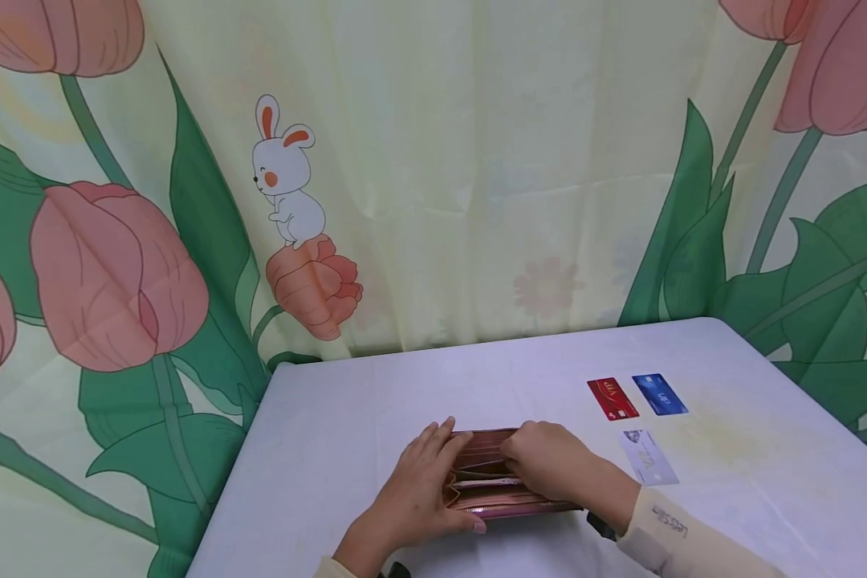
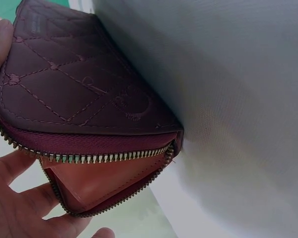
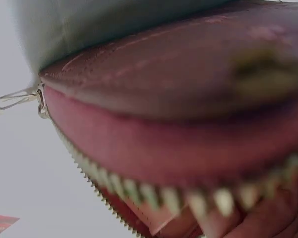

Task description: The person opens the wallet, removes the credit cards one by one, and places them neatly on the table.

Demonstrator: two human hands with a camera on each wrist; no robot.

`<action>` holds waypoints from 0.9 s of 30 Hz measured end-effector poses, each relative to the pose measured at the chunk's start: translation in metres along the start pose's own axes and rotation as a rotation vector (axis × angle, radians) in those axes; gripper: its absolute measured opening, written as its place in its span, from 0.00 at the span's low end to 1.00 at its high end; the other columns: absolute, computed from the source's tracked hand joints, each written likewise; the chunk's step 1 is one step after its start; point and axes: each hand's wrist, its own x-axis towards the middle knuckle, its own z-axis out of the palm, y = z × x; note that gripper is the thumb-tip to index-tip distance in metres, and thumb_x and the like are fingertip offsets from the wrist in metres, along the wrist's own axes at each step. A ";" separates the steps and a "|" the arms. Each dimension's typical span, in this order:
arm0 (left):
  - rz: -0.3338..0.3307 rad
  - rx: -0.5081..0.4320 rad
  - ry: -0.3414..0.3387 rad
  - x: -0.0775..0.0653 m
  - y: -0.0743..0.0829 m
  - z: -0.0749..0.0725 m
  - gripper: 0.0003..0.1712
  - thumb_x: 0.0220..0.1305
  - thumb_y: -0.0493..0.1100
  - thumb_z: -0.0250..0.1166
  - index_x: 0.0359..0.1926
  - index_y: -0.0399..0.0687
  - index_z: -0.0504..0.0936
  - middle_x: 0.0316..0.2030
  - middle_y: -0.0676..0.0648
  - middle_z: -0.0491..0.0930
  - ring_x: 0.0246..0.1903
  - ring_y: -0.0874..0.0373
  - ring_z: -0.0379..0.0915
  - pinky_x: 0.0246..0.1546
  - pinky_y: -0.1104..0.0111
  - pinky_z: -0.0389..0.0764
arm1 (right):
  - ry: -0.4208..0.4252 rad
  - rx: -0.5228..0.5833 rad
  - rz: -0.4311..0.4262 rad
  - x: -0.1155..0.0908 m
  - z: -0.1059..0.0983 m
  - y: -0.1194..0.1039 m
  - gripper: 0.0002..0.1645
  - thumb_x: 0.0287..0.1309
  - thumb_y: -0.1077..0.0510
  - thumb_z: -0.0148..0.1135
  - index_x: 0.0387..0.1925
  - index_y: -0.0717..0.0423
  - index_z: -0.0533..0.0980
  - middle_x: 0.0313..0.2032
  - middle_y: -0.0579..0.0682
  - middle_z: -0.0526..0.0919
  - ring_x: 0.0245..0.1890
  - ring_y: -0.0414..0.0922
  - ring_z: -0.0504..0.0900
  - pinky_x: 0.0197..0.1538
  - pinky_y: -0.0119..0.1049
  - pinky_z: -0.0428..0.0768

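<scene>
A dark pink quilted zip wallet [image 1: 482, 449] stands unzipped on the white table, its compartments facing up. My left hand [image 1: 422, 486] grips its left end, thumb on the near cover and fingers spread over the far half. In the left wrist view, the toothed zipper [image 2: 99, 157] gapes around an orange-pink lining. My right hand [image 1: 552, 457] has its fingers bent down into the wallet's right side. Those fingertips are hidden, so I cannot tell whether they pinch anything. A pale strip [image 1: 486, 482] shows in a middle compartment.
Right of the wallet lie a red VIP card [image 1: 612, 399], a blue card [image 1: 660, 394] and a silvery-white card [image 1: 648, 457]. A metal zipper pull [image 3: 20, 99] sticks out from the wallet's end. Behind the table [image 1: 347, 401] hangs a tulip-patterned curtain [image 1: 433, 160].
</scene>
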 end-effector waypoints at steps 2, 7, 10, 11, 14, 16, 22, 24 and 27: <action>-0.006 -0.004 -0.002 0.000 0.000 0.000 0.65 0.46 0.73 0.79 0.80 0.60 0.60 0.81 0.44 0.55 0.78 0.40 0.53 0.73 0.42 0.63 | 0.014 0.022 -0.017 -0.003 -0.002 0.001 0.03 0.62 0.57 0.73 0.35 0.53 0.88 0.27 0.44 0.88 0.23 0.36 0.78 0.33 0.37 0.86; -0.023 -0.028 -0.009 0.000 0.002 -0.001 0.66 0.47 0.73 0.79 0.80 0.58 0.58 0.81 0.44 0.55 0.78 0.40 0.52 0.73 0.41 0.62 | 0.039 0.061 -0.051 -0.009 -0.009 0.003 0.05 0.63 0.57 0.73 0.40 0.51 0.89 0.31 0.43 0.90 0.27 0.36 0.83 0.37 0.39 0.88; -0.028 -0.038 -0.012 0.000 0.002 -0.001 0.67 0.46 0.73 0.79 0.81 0.57 0.57 0.81 0.45 0.54 0.79 0.40 0.51 0.73 0.41 0.62 | 0.064 0.069 -0.056 -0.013 -0.014 0.004 0.07 0.64 0.57 0.72 0.43 0.50 0.89 0.33 0.43 0.91 0.28 0.37 0.84 0.39 0.41 0.89; -0.030 -0.043 -0.012 0.000 0.002 -0.001 0.67 0.46 0.73 0.79 0.81 0.57 0.57 0.81 0.45 0.54 0.79 0.40 0.51 0.73 0.41 0.62 | 0.074 0.074 -0.057 -0.014 -0.015 0.004 0.08 0.64 0.57 0.72 0.44 0.50 0.89 0.34 0.43 0.91 0.29 0.38 0.85 0.39 0.41 0.89; -0.030 -0.050 -0.014 0.000 0.002 0.000 0.68 0.46 0.73 0.79 0.81 0.56 0.57 0.81 0.45 0.55 0.79 0.40 0.51 0.73 0.40 0.62 | 0.107 0.081 -0.069 -0.020 -0.018 0.007 0.09 0.63 0.58 0.73 0.46 0.49 0.88 0.35 0.43 0.91 0.30 0.38 0.86 0.40 0.40 0.89; -0.032 -0.056 -0.018 0.001 0.003 0.001 0.68 0.46 0.73 0.79 0.81 0.56 0.57 0.81 0.45 0.55 0.79 0.40 0.51 0.73 0.40 0.62 | 0.127 0.088 -0.078 -0.024 -0.018 0.009 0.11 0.63 0.59 0.72 0.47 0.49 0.88 0.36 0.42 0.91 0.31 0.37 0.87 0.39 0.38 0.89; -0.028 -0.068 -0.015 0.001 0.002 0.002 0.68 0.45 0.73 0.79 0.81 0.58 0.57 0.81 0.44 0.55 0.79 0.39 0.51 0.73 0.40 0.62 | 0.172 0.124 -0.077 -0.033 -0.023 0.016 0.14 0.65 0.62 0.70 0.51 0.49 0.87 0.38 0.43 0.91 0.33 0.37 0.88 0.40 0.37 0.89; -0.029 -0.080 -0.009 0.001 0.001 0.001 0.67 0.45 0.72 0.80 0.81 0.59 0.57 0.81 0.44 0.56 0.79 0.39 0.51 0.73 0.40 0.61 | 0.190 0.158 -0.056 -0.037 -0.027 0.019 0.15 0.65 0.62 0.70 0.52 0.50 0.87 0.39 0.43 0.91 0.36 0.38 0.89 0.41 0.38 0.89; -0.037 -0.090 -0.004 0.001 0.000 0.001 0.68 0.44 0.72 0.81 0.81 0.60 0.58 0.81 0.45 0.56 0.79 0.39 0.51 0.73 0.39 0.61 | 0.260 0.210 -0.014 -0.044 -0.030 0.027 0.15 0.65 0.64 0.69 0.53 0.51 0.87 0.38 0.43 0.91 0.35 0.36 0.87 0.41 0.38 0.89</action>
